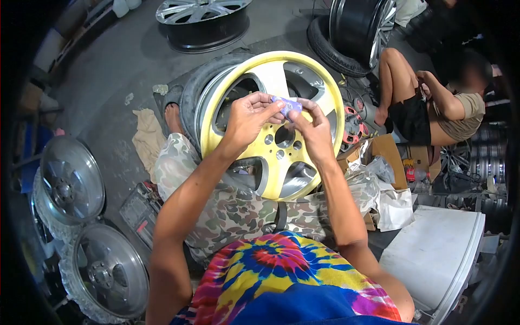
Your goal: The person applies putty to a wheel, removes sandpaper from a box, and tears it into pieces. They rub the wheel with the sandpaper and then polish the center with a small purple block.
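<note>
Both my hands meet above the hub of a yellow wheel rim (277, 181) that rests tilted on a tyre (192, 111) between my legs. Pinched between them is a small purple piece of what looks like folded sandpaper (288, 107). My left hand (252, 116) has thumb and fingers closed on its left end. The thumb of my right hand (314, 127) presses its right end, with the fingers curled behind. Pale dust marks the fingers. The rim's spokes are yellow with a whitish upper spoke, and grey bare metal shows on the inner sides of the openings.
Silver rims (70, 179) stand at the left, and another rim (206, 24) lies at the top. A tan cloth (146, 141) is by my left foot. To the right are a cardboard box (387, 157), a white panel (433, 254) and a seated person (433, 103).
</note>
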`<state>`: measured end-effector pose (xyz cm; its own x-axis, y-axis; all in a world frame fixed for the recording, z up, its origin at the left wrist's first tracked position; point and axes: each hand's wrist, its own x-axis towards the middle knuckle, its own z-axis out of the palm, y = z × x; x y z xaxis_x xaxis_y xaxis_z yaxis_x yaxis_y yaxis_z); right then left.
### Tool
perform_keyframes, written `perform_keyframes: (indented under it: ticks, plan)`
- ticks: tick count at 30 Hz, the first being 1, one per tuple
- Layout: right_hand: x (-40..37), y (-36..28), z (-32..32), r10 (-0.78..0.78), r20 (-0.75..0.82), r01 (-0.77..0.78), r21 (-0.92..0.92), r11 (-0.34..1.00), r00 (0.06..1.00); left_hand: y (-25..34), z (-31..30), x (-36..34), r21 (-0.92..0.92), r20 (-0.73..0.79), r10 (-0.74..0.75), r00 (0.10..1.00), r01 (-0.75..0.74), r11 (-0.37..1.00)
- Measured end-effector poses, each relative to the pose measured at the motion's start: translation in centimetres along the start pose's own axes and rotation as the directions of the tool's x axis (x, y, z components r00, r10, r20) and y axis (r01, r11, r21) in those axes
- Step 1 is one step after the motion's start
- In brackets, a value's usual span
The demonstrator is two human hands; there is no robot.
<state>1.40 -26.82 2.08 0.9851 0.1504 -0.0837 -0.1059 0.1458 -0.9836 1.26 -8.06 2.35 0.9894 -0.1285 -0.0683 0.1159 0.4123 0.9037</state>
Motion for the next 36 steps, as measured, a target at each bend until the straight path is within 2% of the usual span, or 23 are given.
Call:
perform_keyframes:
  ticks: [7, 9, 11, 12, 13, 15, 16, 17, 19, 20, 21, 22, 23, 25, 26, 27, 28, 29, 30, 31, 33, 34, 36]
  plan:
    - [-0.3, -0.2, 0.4, -0.036, 0.03, 0.031, 0.136, 0.99, 0.999, -1.1, -0.4, 0.3, 0.061, 0.017, 0.043, 0.999, -0.044, 0.997]
    - [0.2, -0.5, -1.0, -0.019, 0.161, 0.03, -0.066, 0.997, 0.987, -0.8, -0.1, 0.0, 0.061, 0.044, 0.001, 0.999, -0.004, 0.998]
    - [1.5, -1.0, -3.0, -0.087, 0.076, 0.103, -0.25, 0.963, 0.993, -0.8, -0.5, -0.1, 0.376, 0.054, 0.13, 0.99, -0.14, 0.916]
    - [2.7, -1.3, -4.4, -0.324, 0.067, 0.301, -0.576, 0.76, 0.944, 0.5, 0.1, -0.5, 0.477, -0.01, 0.205, 0.979, -0.176, 0.861]
    - [4.0, -1.6, -6.1, -0.528, 0.141, 0.399, -0.817, 0.416, 0.838, 1.3, -0.2, -0.4, 0.508, -0.057, 0.227, 0.972, -0.167, 0.845]
    - [7.1, 0.5, -9.9, -0.546, 0.213, 0.385, -0.896, 0.222, 0.81, 2.2, -1.1, 0.6, 0.465, -0.119, 0.37, 0.921, -0.277, 0.841]
    - [7.7, 1.1, -10.8, -0.519, 0.328, 0.443, -0.89, 0.111, 0.789, 3.0, -1.5, 1.1, 0.608, -0.111, 0.453, 0.885, -0.3, 0.735]
    - [7.6, 1.7, -10.8, -0.519, 0.328, 0.442, -0.89, 0.109, 0.789, 4.0, -1.9, 1.6, 0.709, -0.088, 0.521, 0.849, -0.314, 0.631]
    - [7.2, 2.8, -10.4, -0.371, 0.458, 0.523, -0.848, 0.091, 0.808, 5.4, -3.0, 3.2, 0.81, 0.017, 0.621, 0.784, -0.375, 0.451]
    - [7.0, 3.3, -10.1, -0.367, 0.48, 0.553, -0.824, 0.123, 0.797, 5.5, -3.5, 4.0, 0.809, 0.012, 0.621, 0.784, -0.373, 0.455]
    - [6.2, 3.3, -9.4, -0.381, 0.532, 0.63, -0.75, 0.202, 0.756, 5.5, -3.9, 4.8, 0.859, 0.062, 0.62, 0.782, -0.359, 0.366]
    - [5.8, 2.6, -9.3, -0.341, 0.543, 0.622, -0.761, 0.188, 0.767, 5.5, -4.3, 5.8, 0.899, 0.116, 0.614, 0.781, -0.346, 0.27]
    - [5.6, 2.1, -9.1, -0.299, 0.551, 0.613, -0.771, 0.174, 0.779, 5.0, -5.1, 6.8, 0.899, 0.121, 0.611, 0.783, -0.348, 0.268]
    - [8.0, 1.2, -11.7, -0.284, 0.612, 0.598, -0.788, -0.146, 0.738, 3.2, -6.5, 8.1, 0.947, 0.252, 0.664, 0.704, -0.32, -0.02]
    - [9.2, 0.1, -12.0, -0.289, 0.593, 0.534, -0.804, -0.261, 0.751, 3.5, -6.4, 7.9, 0.947, 0.251, 0.658, 0.71, -0.322, -0.014]
    - [9.2, -0.8, -11.7, -0.248, 0.562, 0.487, -0.818, -0.307, 0.789, 4.2, -6.4, 7.7, 0.97, 0.071, 0.427, 0.901, -0.163, 0.182]
    - [8.8, 0.0, -11.3, -0.287, 0.574, 0.522, -0.818, -0.24, 0.767, 4.8, -6.6, 7.5, 0.946, -0.098, 0.138, 0.986, 0.049, 0.321]
    - [7.8, 1.5, -11.0, -0.322, 0.581, 0.559, -0.812, -0.169, 0.747, 4.3, -7.2, 7.5, 0.943, -0.107, 0.137, 0.985, 0.057, 0.327]
    - [6.6, 2.5, -10.4, -0.363, 0.577, 0.608, -0.793, -0.035, 0.732, 3.6, -7.8, 7.6, 0.96, -0.023, 0.22, 0.975, -0.04, 0.276]
    - [7.1, 2.4, -10.4, -0.358, 0.586, 0.617, -0.787, -0.036, 0.727, 3.1, -8.3, 7.8, 0.968, 0.064, 0.302, 0.951, -0.134, 0.214]
    - [7.4, 2.5, -11.5, -0.459, 0.564, 0.577, -0.806, -0.128, 0.686, 3.8, -7.9, 7.6, 0.973, 0.064, 0.272, 0.96, -0.121, 0.198]
    - [8.5, 2.4, -12.0, -0.468, 0.5, 0.485, -0.859, -0.164, 0.728, 4.1, -7.5, 7.7, 0.977, 0.073, 0.25, 0.966, -0.12, 0.175]
    - [9.3, 2.5, -11.9, -0.553, 0.45, 0.455, -0.88, -0.138, 0.702, 4.1, -7.5, 7.7, 0.972, 0.074, 0.231, 0.97, -0.122, 0.2]
